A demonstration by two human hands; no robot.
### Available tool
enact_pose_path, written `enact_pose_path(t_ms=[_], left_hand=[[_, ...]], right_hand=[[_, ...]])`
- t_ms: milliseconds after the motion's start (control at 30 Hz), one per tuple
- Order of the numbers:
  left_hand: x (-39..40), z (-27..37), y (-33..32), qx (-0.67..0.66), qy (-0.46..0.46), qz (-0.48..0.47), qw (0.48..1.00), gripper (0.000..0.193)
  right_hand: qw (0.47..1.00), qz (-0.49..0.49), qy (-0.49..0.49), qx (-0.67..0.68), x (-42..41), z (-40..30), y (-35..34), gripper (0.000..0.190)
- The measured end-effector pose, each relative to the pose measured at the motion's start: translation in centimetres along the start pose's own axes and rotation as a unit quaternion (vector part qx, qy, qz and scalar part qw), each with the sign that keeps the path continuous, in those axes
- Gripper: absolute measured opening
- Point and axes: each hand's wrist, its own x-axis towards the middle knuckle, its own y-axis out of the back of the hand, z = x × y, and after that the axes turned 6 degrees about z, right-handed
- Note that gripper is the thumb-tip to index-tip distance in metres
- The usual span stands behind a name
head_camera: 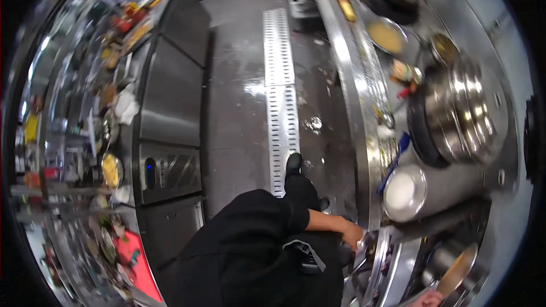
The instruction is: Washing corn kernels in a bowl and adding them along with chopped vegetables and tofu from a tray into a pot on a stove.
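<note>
My left hand [352, 236] reaches out from a black sleeve to the steel front edge of the stove [386, 260]. Its fingers are beside blurred metal parts, and whether they grip anything is unclear. At the bottom right, my right hand [428, 298] is partly cut off by the picture's rim. It is closed at the near side of a steel pan [473, 256], where the handle seems to be. Brownish contents [457, 270] show inside this pan, which stands over the stove.
Beyond my left hand, a steel bowl [420, 198] with white contents sits on the counter near a blue-handled utensil [399, 153]. Further along are stacked steel pots [458, 115] and a bowl of yellow liquid [386, 36]. A red cutting board [134, 260] lies left. The floor [239, 123] looks wet.
</note>
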Motion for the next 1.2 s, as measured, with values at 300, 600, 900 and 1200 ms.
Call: enact_pose_path(t_ms=[300,600,900,1200], left_hand=[[-28.2,-13.1,11.8,-0.343,0.385,0.337,0.788,0.051],[-68.7,-22.7,31.6,-0.110,0.444,0.686,0.566,0.030],[-105.6,-27.9,50.7,-0.286,0.151,0.938,0.127,0.040],[-116.0,-35.8,54.9,-0.253,0.159,0.952,-0.068,0.047]], right_hand=[[0.850,-0.513,-0.046,0.108,-5.8,-6.4,-18.9,0.065],[0.653,-0.670,-0.327,0.133,-15.9,-22.9,-33.1,0.042],[0.649,-0.751,0.035,0.120,-22.3,-27.5,-38.4,0.036],[0.621,-0.784,-0.015,-0.006,-21.0,-39.1,-41.8,0.043]])
